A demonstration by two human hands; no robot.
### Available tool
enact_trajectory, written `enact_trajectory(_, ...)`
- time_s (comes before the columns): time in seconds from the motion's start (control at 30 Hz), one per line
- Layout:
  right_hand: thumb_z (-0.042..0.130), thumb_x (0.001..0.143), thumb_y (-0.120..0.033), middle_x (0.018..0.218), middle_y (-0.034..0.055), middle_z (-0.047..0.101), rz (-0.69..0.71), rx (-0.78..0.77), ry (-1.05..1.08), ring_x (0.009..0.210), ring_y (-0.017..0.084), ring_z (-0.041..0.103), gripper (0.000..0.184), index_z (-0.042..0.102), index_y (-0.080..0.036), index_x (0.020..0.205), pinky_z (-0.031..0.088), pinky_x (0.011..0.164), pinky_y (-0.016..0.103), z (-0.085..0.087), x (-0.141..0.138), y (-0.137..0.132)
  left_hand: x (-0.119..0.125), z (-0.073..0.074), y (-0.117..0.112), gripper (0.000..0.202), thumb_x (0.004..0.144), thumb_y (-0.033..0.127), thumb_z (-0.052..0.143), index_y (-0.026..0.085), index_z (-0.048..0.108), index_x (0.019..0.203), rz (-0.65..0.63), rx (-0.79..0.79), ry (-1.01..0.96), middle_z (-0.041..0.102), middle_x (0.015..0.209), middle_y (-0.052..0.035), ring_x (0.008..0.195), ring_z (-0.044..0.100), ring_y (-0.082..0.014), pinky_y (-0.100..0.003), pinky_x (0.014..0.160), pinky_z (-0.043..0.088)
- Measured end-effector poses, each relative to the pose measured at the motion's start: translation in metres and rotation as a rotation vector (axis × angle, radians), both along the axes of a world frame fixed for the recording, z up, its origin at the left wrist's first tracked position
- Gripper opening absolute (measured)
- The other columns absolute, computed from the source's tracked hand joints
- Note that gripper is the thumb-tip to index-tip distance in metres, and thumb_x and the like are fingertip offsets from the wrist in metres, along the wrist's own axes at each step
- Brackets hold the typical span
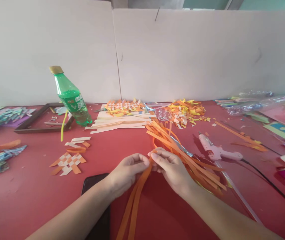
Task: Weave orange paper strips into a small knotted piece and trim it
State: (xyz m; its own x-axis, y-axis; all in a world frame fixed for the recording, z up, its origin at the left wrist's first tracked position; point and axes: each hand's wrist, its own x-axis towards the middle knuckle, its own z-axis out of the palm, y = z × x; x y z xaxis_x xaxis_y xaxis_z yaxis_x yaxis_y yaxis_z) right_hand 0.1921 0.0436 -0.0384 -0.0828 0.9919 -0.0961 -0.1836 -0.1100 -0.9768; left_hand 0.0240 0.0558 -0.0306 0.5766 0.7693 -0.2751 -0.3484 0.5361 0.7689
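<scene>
Both my hands meet over the middle of the red table around an orange paper strip [138,190]. Its two lengths hang down side by side toward the table's near edge. My left hand [129,168] pinches the strip near its upper part. Thumb and fingers of my right hand [169,166] grip its top end, which looks folded over. Just beyond my right hand lies a loose bundle of orange paper strips [202,168]. A small woven piece of orange and cream strips [68,163] rests to the left. A black phone [96,181] is partly under my left forearm.
A green bottle [73,103] stands beside a dark frame [44,130]. Cream strips [122,122] and piles of orange-yellow cut pieces [186,110] lie at the back. At right are a glue gun [214,150] with a black cord and a clear rod [242,196].
</scene>
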Motion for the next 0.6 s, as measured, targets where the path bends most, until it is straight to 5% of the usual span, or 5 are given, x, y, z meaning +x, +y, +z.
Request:
enact_trajectory(0.3, 0.074, 0.082, -0.042, 0.085, 0.0001, 0.057, 0.045, 0.041, 0.042, 0.064, 0.008, 0.049, 0.016, 0.078, -0.026, 0.083, 0.035, 0.055, 0.024, -0.0049, -0.0006, -0.0025, -0.0017, 0.0042, 0.0016, 0.022, 0.073, 0.024, 0.083, 0.014, 0.064, 0.079, 0.071, -0.099, -0.025, 0.074, 0.080, -0.0045, 0.078, 0.072, -0.0150, -0.026, 0.076, 0.055)
enact_trajectory(0.6, 0.074, 0.081, -0.044, 0.087, 0.0001, 0.058, 0.052, 0.014, 0.049, 0.068, 0.009, 0.051, 0.017, 0.079, -0.028, 0.084, 0.036, 0.056, 0.023, -0.0028, -0.0010, -0.0040, -0.0019, 0.0059, 0.0028, 0.028, 0.066, 0.029, 0.088, 0.012, 0.068, 0.075, 0.045, -0.191, -0.045, 0.076, 0.078, -0.0075, 0.078, 0.073, -0.0151, -0.026, 0.078, 0.058)
